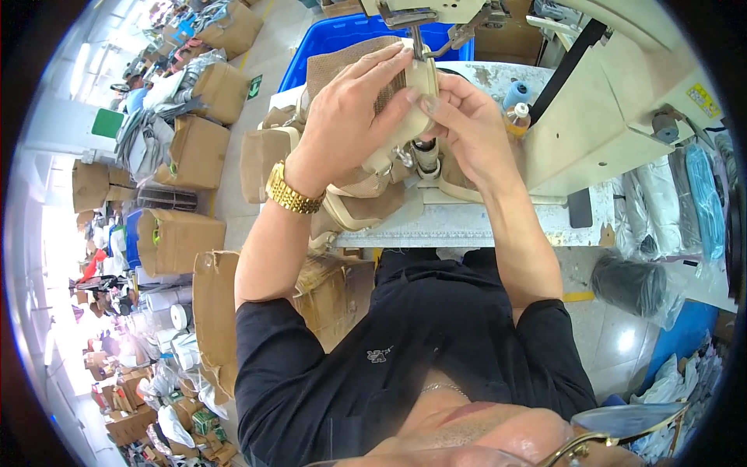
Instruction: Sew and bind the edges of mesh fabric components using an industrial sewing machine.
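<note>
Head view: both bare hands at a sewing machine, working one tan-and-cream bag piece. Piece sits up at the needle end, over the machine's post, cream rim just under the needle bar. Left hand lies over the brown woven side, fingers extended and together, thumb out toward the cream rim; pressing flat, not clenched. Right hand pinches the cream edge between thumb and curled forefinger, on the right side of the piece. Gold watch on left wrist.

More tan-and-cream pieces heaped on the white worktable, left of the post and under the left forearm. Blue bin behind the table. Blue thread spool and a small bottle of yellowish liquid stand near the right hand, beside the machine body. Dark flat rectangular object at table's right. Cardboard boxes on the floor to the left; plastic-wrapped rolls far right.
</note>
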Available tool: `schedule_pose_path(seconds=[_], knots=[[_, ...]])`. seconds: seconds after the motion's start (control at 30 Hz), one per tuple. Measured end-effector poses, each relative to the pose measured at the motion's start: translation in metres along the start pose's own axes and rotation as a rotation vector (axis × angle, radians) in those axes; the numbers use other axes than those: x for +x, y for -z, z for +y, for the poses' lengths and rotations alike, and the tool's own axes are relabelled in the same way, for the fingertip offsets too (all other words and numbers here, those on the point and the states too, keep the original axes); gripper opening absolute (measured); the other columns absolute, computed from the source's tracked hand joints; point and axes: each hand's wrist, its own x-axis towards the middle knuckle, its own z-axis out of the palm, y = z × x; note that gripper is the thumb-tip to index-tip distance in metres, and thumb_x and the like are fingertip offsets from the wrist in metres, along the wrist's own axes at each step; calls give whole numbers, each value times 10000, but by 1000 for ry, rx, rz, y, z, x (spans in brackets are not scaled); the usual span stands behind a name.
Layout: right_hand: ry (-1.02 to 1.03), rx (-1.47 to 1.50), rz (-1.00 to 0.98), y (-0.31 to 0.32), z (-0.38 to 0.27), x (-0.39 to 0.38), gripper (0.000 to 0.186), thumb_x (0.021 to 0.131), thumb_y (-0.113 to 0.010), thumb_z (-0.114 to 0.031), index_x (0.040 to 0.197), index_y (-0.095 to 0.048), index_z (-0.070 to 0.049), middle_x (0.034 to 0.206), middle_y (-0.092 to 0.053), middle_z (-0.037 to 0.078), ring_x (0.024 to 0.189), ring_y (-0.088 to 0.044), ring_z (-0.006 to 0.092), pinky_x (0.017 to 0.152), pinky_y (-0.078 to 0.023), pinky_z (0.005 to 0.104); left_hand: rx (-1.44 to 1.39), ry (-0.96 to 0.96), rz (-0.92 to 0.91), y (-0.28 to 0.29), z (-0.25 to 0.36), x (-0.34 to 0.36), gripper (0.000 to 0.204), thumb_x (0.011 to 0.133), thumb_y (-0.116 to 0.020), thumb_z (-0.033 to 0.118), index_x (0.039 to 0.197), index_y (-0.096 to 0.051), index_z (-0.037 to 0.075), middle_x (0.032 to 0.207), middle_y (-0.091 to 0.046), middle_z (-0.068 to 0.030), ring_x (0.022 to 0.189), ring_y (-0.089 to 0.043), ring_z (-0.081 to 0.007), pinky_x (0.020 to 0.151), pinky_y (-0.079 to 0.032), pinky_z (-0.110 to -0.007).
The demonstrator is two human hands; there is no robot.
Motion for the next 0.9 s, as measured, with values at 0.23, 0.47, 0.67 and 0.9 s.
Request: schedule_pose_path(seconds=[0.23, 0.47, 0.67, 0.9], knots=[[28, -14, 1, -2, 3, 4, 229, 896, -700, -121, 1093, -637, -22, 818, -652, -8, 708, -616, 51, 614, -527, 197, -102, 11, -42, 2, -17, 9, 437, 909, -643, 278, 1265, -605, 28, 1266, -618, -168, 1148, -604, -322, 955, -489, -371], [36, -120, 42, -6, 6, 4, 209, 897, -694, -123, 1076, -635, -32, 881, -672, 11, 743, -617, 66, 671, -511, 212, -239, 39, -85, 0, -28, 8, 433, 920, -635, 266, 1283, -595, 34, 1276, -613, -172, 1146, -613, -295, 967, -481, -353], [86, 0, 30, 1, 7, 10, 203, 891, -709, -119, 1048, -656, -3, 854, -685, 20, 708, -610, 58, 633, -508, 204, -199, 85, -93, -1, -22, 12, 428, 925, -625, 268, 1273, -595, 20, 1257, -620, -184, 1141, -614, -308, 965, -478, -356], [60, -20, 69, 0, 5, 12, 169, 895, -707, -131, 1009, -671, -11, 841, -689, 22, 699, -623, 61, 643, -516, 205, -85, 63, -169, 7, -17, 13, 474, 935, -603, 326, 1314, -567, 43, 1286, -606, -156, 1175, -586, -312, 979, -465, -375]])
